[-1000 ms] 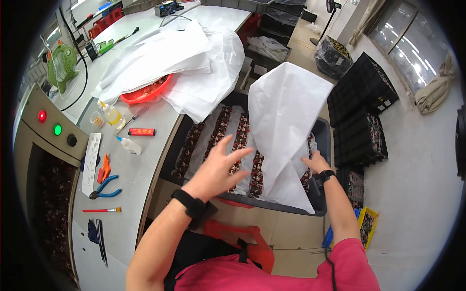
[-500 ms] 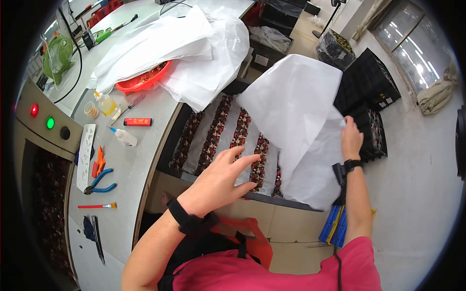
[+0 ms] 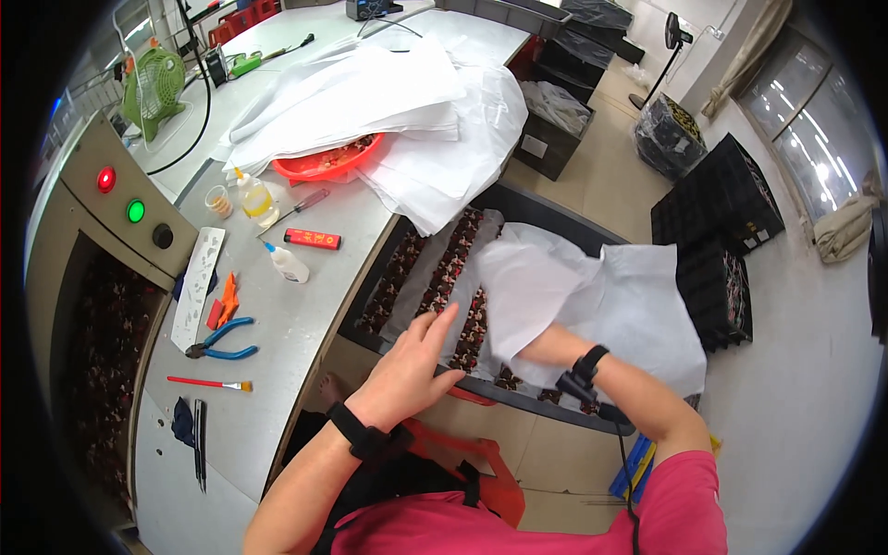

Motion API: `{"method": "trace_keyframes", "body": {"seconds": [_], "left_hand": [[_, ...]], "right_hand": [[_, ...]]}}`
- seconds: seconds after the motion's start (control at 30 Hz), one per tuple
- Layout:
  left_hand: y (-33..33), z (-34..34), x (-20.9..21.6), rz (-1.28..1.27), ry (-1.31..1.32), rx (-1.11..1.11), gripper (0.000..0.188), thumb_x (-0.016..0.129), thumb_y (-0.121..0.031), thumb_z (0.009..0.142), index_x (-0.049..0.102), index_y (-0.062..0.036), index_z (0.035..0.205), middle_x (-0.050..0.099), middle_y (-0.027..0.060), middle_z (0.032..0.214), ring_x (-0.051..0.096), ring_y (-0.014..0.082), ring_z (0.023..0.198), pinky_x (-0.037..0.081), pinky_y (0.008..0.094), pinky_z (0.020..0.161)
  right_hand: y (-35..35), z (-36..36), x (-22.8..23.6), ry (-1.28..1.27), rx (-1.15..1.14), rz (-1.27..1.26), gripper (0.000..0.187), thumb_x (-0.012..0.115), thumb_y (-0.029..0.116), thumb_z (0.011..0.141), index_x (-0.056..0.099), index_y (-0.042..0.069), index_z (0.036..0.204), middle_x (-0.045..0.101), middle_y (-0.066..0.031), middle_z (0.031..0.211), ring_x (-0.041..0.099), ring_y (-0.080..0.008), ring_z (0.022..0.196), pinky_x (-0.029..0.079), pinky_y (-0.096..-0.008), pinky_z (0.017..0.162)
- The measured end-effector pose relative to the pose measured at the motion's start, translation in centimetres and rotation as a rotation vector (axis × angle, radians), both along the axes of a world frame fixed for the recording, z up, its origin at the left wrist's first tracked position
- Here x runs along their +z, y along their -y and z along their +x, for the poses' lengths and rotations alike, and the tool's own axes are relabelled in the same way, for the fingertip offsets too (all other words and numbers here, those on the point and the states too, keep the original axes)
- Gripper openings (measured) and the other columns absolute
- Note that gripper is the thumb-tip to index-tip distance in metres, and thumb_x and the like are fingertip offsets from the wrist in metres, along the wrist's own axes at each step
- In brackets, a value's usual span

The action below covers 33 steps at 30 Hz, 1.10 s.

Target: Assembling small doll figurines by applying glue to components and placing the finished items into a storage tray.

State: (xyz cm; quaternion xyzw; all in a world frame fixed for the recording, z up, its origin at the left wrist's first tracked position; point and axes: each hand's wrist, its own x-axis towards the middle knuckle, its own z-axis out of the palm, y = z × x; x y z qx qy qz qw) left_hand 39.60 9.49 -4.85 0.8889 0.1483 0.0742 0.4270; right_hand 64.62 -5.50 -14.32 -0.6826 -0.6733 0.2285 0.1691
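— Where does the large white crumpled paper sheet [image 3: 601,296] lie from the hands?

— It is draped over the right part of the long black tray [image 3: 546,217] of dark patterned pieces, its long axis running left to right. The right hand [image 3: 529,350] is nearer: it reaches in under the sheet's near edge, so I cannot tell how its fingers are set.

— And the left hand [image 3: 412,365]?

— It rests on the tray's near rim, fingers [image 3: 442,324] spread flat and holding nothing, the sheet just right of the fingertips.
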Motion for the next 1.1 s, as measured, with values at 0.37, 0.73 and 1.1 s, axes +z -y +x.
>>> {"method": "trace_keyframes", "body": {"seconds": [0.37,0.73,1.1], "left_hand": [[0.1,1.6,-3.2,0.399,-0.071,-0.080,0.064,0.072,-0.036,0.079,0.048,-0.0215,0.136,0.049,0.0208,0.126,0.043,0.0395,0.121,0.038,0.0494,0.102],[-0.6,0.2,-5.2,0.294,-0.137,0.028,0.042,0.066,-0.030,0.084,0.058,-0.0034,0.115,0.059,0.0194,0.100,0.053,0.0370,0.102,0.045,0.0452,0.091],[-1.1,-1.7,-4.5,0.459,-0.116,0.161,0.032,0.068,-0.025,0.081,0.062,0.0016,0.097,0.060,0.0158,0.093,0.056,0.0320,0.095,0.050,0.0403,0.081]], "right_hand": [[-2.0,1.7,2.1,0.123,-0.205,0.073,0.047,0.057,0.010,0.084,0.050,0.017,0.129,0.051,-0.0151,0.128,0.058,-0.0351,0.105,0.050,-0.0410,0.083],[-9.9,7.6,-2.3,-0.277,-0.407,-0.243,0.041,0.054,0.006,0.085,0.053,0.010,0.126,0.064,-0.0090,0.096,0.066,-0.0194,0.080,0.052,-0.0291,0.073],[-24.0,10.9,-6.2,-0.741,-0.751,0.492,0.038,0.052,0.015,0.093,0.048,0.001,0.129,0.061,-0.0066,0.118,0.060,-0.0208,0.106,0.048,-0.0321,0.088]]}}
